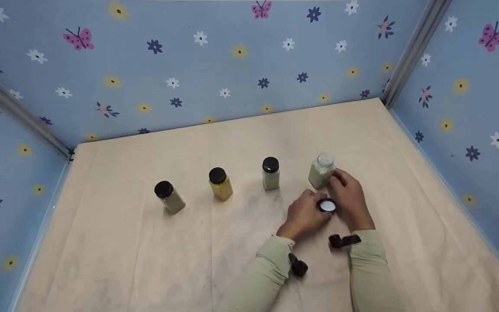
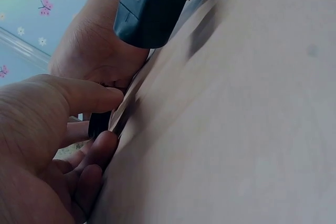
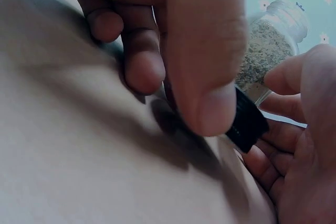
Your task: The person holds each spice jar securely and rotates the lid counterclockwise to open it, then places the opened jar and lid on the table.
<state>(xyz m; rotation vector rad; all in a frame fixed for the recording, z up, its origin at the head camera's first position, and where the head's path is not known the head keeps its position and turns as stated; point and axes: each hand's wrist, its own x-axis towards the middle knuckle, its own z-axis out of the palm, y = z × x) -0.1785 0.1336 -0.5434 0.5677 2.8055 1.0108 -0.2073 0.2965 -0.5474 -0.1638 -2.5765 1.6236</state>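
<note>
A black lid with a white lining lies face up just above the beige tabletop, held between both hands. My left hand curls its fingers round the lid's left side. My right hand pinches its right side, its knuckles close to an open jar of pale green grains. In the right wrist view the thumb of my right hand covers the black lid, with the open jar behind. In the left wrist view my left hand closes on the lid's dark edge.
Three more jars with black lids stand in a row to the left: a pale green one, a yellow one and a beige one. Blue flowered walls enclose the table on three sides.
</note>
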